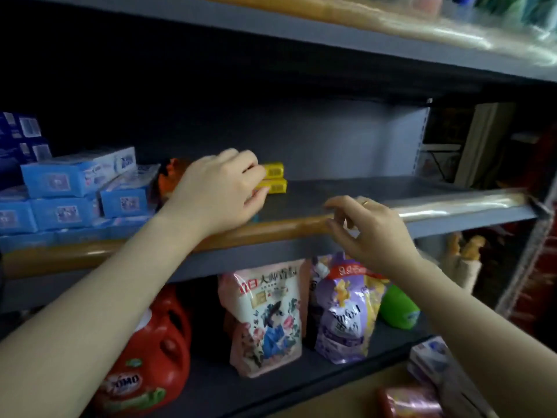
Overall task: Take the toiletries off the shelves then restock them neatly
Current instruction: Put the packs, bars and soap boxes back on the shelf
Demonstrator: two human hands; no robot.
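Lower shelf [346,369], nearest the viewer: one red OMO detergent jug [150,360] at left; one pink illustrated refill pouch [265,318] standing upright at centre; one purple refill pouch [346,312] just beside it on the right; one green bottle [398,309] behind the purple pouch, partly hidden by the right forearm.

Middle shelf [376,191], grey, with a brown-and-clear price rail [271,230] along its front edge. Left end: stacked blue soap boxes [78,188], several rows, labels blurred. Next to them an orange item [168,179], mostly hidden. Two yellow boxes [274,178], one stacked on the other, right of the orange item; the shelf to their right is bare.

Left hand [220,191]: reaches over the rail, fingers curled round the near end of the yellow boxes, thumb beneath.

Right hand [367,227]: at the price rail, fingers loosely bent, holding nothing; a ring shows on one finger.

Upper shelf [331,34]: contents blurred, not identifiable.
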